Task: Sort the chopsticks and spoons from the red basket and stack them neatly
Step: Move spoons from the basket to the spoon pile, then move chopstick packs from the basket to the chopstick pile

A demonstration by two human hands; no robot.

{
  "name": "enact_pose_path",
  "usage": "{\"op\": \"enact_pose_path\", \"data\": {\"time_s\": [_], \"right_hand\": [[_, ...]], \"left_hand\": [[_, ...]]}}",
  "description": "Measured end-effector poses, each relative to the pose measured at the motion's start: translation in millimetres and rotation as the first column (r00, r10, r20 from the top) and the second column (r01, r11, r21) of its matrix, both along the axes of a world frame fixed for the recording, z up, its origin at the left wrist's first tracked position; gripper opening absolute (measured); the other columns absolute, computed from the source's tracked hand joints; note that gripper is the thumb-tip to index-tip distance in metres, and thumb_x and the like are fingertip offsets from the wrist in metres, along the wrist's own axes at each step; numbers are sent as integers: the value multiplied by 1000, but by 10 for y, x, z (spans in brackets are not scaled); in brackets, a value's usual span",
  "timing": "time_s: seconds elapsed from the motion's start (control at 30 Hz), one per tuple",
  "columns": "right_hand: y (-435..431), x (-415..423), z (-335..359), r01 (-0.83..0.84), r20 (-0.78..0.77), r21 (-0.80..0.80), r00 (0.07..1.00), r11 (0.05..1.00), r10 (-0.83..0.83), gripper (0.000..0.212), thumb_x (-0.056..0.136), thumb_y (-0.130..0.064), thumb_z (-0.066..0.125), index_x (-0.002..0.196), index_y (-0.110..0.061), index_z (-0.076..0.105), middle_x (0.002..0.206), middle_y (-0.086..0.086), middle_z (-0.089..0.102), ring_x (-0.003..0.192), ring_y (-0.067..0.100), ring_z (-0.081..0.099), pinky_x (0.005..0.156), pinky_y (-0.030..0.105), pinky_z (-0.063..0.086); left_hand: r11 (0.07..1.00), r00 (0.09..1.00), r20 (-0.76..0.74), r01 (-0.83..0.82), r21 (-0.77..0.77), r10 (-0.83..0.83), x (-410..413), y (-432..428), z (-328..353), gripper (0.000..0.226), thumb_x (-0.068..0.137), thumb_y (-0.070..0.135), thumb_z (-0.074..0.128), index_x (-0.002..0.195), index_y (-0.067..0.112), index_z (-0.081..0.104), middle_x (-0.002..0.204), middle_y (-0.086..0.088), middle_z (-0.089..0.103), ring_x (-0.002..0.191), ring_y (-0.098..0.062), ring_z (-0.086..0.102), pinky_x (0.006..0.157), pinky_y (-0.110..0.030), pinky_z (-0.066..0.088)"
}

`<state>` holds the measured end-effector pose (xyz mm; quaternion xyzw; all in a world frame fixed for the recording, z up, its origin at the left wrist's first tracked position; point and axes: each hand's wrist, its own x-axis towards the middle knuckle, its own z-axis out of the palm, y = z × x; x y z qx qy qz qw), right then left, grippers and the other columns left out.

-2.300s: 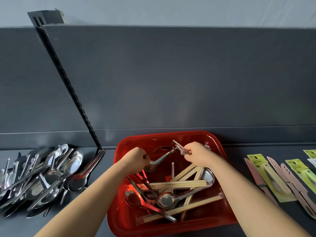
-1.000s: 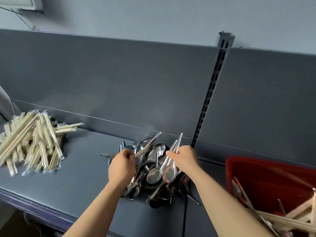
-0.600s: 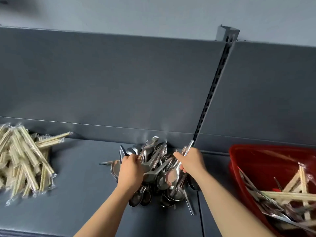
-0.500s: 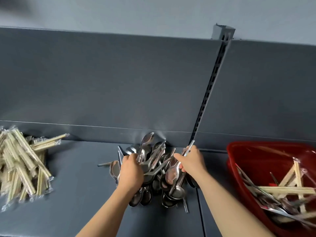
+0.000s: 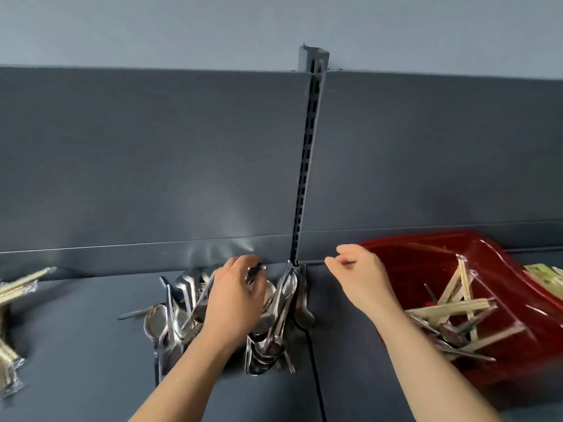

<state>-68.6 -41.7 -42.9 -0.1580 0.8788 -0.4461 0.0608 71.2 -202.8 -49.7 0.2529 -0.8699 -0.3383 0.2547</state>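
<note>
Spoons both hands carried 0.5 s ago are down now, and R hand has swung off the pile toward red basket. Shelf carries it all: basket just right of R fingers, w/ wrapped chopsticks and leftover spoons crossed inside; spoon pile under L fingers, vs. back panel; sorted chopstick stack well left of them. L hand lies spread on the pile, gripping nothing; R fingers loosely curled, empty. Step, I'd judge: drop-off done, going back for more. Next calls for reaching into basket and taking one type only; spoons sit tangled under chopsticks, so lift w/ care.
</note>
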Motion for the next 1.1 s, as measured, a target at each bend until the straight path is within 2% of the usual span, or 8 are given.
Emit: {"op": "enact_pose_path", "data": {"time_s": [0.17, 0.3, 0.37, 0.47, 0.6, 0.73, 0.97, 1.1], "right_hand": [[950, -482, 129, 94, -53, -36, 994, 995, -96, 23, 84, -24, 73, 105, -15, 71, 82, -13, 67, 78, 2, 64, 74, 17, 46], [1742, -901, 67, 109, -26, 95, 994, 989, -107, 20, 84, -21, 72, 99, -8, 73, 93, 6, 73, 88, 22, 68, 86, 33, 51], [2067, -1071, 13, 67, 14, 191, 997, 979, -71, 23, 85, -19, 72, 105, -9, 73, 102, 4, 73, 95, 19, 67, 92, 33, 50], [2425, -1271, -113, -7, 55, 302, 998, 953, -10, 20, 85, -15, 70, 103, -8, 75, 103, 5, 73, 99, 21, 67, 91, 39, 52], [2662, -1434, -268, -93, 111, 381, 992, 920, 54, 32, 85, -21, 71, 116, -18, 70, 117, -7, 68, 107, 10, 62, 85, 20, 44], [2728, -1597, -357, -153, 108, 383, 987, 911, 120, 32, 86, -20, 70, 118, -22, 68, 121, -9, 66, 109, 9, 60, 85, 17, 40], [2796, -1805, -409, -126, 207, 192, 975, 973, 86, 55, 86, -4, 67, 138, -12, 49, 132, 7, 59, 110, 14, 59, 90, 21, 44], [2746, -1848, -454, -226, 266, 256, 951, 940, 156, 51, 86, -12, 70, 134, -13, 54, 128, 9, 62, 107, 15, 62, 90, 23, 48]], "left_hand": [[973, 972, -75, 227, 48, -223, -536, 652, 148, 23, 91, 20, 61, 113, 16, 65, 107, 5, 66, 97, -7, 61, 88, -17, 43], [915, 915, 25, 403, 29, -403, -1013, 1190, 89, 24, 88, 21, 66, 112, 17, 67, 107, 5, 67, 95, -7, 61, 80, -6, 37], [873, 865, 130, 487, 23, -485, -1246, 1411, 11, 30, 85, 22, 69, 114, 16, 68, 111, 4, 68, 97, -9, 62, 75, -1, 34], [806, 760, 332, 592, -1, -558, -1549, 1658, -144, 40, 82, 27, 71, 120, 17, 65, 120, 3, 66, 106, -12, 61, 84, -11, 39], [795, 693, 490, 607, 1, -529, -1834, 1897, -330, 45, 83, 34, 70, 124, 18, 62, 122, 2, 66, 111, -15, 60, 90, -22, 43], [780, 593, 651, 625, -1, -474, -2039, 2076, -437, 32, 86, 29, 65, 114, 16, 66, 111, -5, 69, 104, -23, 62, 83, -30, 47], [885, 724, 555, 463, 51, -411, -2088, 1981, -421, 13, 91, 18, 55, 99, 9, 61, 93, -6, 71, 87, -21, 67, 68, -26, 43], [901, 769, 469, 377, 214, -433, -2130, 2027, -382, 8, 84, 11, 57, 82, 13, 49, 75, -2, 70, 58, -11, 68, 50, -24, 51]]}}
